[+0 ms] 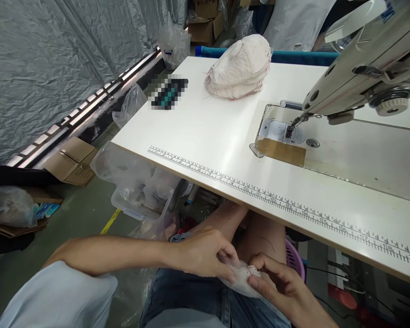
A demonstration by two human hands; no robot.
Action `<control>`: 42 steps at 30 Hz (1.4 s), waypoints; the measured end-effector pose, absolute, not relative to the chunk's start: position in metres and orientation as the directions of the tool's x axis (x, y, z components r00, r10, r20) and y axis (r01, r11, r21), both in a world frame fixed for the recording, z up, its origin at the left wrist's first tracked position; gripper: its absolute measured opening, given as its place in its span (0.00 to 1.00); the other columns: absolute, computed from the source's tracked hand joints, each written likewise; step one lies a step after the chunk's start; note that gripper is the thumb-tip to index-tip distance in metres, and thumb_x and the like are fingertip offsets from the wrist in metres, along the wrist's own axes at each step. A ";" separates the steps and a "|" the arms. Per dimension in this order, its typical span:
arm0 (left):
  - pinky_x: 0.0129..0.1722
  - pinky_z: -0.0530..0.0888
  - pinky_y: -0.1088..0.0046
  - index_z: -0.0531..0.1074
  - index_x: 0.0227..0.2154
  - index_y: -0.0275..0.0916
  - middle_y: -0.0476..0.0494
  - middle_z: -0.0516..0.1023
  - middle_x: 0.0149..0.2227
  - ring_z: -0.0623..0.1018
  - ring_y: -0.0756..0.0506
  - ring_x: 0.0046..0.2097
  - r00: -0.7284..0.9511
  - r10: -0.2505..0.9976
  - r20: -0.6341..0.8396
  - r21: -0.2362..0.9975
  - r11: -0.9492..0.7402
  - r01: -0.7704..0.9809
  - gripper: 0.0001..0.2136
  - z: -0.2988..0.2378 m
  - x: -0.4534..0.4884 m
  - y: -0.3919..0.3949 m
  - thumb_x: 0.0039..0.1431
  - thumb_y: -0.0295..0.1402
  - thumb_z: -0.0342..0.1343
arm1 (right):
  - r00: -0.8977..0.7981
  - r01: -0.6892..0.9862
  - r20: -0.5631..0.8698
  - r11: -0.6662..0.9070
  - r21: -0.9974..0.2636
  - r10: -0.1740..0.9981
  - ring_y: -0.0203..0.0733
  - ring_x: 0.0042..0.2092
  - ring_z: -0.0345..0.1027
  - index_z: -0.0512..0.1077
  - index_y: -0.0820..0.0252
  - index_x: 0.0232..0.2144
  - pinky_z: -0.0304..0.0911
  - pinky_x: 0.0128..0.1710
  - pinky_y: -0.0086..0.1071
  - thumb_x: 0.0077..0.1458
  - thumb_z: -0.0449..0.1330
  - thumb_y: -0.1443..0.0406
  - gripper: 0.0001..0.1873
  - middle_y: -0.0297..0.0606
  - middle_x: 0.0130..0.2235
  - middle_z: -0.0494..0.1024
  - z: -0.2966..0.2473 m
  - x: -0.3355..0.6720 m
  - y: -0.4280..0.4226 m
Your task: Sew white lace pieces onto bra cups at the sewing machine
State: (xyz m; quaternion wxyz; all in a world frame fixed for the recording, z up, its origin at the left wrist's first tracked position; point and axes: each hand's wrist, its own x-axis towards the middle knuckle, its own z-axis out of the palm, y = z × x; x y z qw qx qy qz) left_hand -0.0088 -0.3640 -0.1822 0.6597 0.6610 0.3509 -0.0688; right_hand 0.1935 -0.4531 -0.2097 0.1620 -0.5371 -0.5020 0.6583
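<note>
Low in the head view, over my lap, my left hand point(205, 253) and my right hand point(276, 280) both pinch a small white fabric piece point(243, 279) with a stitched edge. Fingers of each hand are curled on the cloth, below the table's front edge. On the white sewing table point(208, 132) lies a stack of similar white fabric pieces point(239, 68) at the far side. The sewing machine point(365, 59) stands at the right, its needle and presser foot point(289, 131) over the metal plate.
A printed ruler point(280, 200) runs along the table's front edge. A dark blurred object point(167, 91) lies on the table's left. Plastic bags and a clear bin point(136, 182) sit on the floor left, with cardboard boxes point(71, 161). A purple basket point(295, 262) is by my knee.
</note>
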 end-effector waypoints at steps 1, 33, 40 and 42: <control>0.31 0.65 0.82 0.77 0.36 0.35 0.47 0.77 0.30 0.75 0.50 0.34 0.744 0.372 -0.555 0.824 0.121 0.554 0.13 -0.183 -0.008 -0.364 0.46 0.34 0.62 | -0.351 0.310 -0.541 -0.450 -0.838 0.765 0.33 0.29 0.53 0.66 0.61 0.29 0.52 0.29 0.25 0.55 0.54 0.51 0.18 0.33 0.27 0.62 -0.209 0.193 -0.454; 0.21 0.56 0.82 0.77 0.33 0.33 0.50 0.73 0.25 0.64 0.55 0.24 0.706 0.255 -0.661 0.748 0.299 0.592 0.16 -0.189 -0.011 -0.364 0.43 0.39 0.63 | -0.456 0.021 -0.602 -0.668 -0.744 0.656 0.32 0.30 0.52 0.68 0.61 0.28 0.48 0.31 0.26 0.53 0.59 0.54 0.15 0.33 0.27 0.63 -0.213 0.193 -0.453; 0.24 0.60 0.82 0.77 0.34 0.33 0.48 0.73 0.26 0.65 0.54 0.25 0.698 0.238 -0.675 0.735 0.301 0.608 0.17 -0.190 -0.013 -0.362 0.43 0.40 0.62 | -0.486 0.047 -0.577 -0.640 -0.767 0.656 0.33 0.31 0.53 0.68 0.61 0.30 0.50 0.31 0.25 0.53 0.59 0.54 0.15 0.33 0.28 0.63 -0.215 0.196 -0.451; 0.24 0.61 0.82 0.77 0.34 0.33 0.47 0.73 0.26 0.66 0.54 0.25 0.700 0.240 -0.672 0.736 0.317 0.598 0.17 -0.192 -0.014 -0.362 0.43 0.40 0.62 | -0.494 0.076 -0.558 -0.606 -0.792 0.667 0.33 0.32 0.54 0.68 0.61 0.31 0.51 0.32 0.25 0.50 0.61 0.55 0.14 0.33 0.29 0.64 -0.218 0.197 -0.452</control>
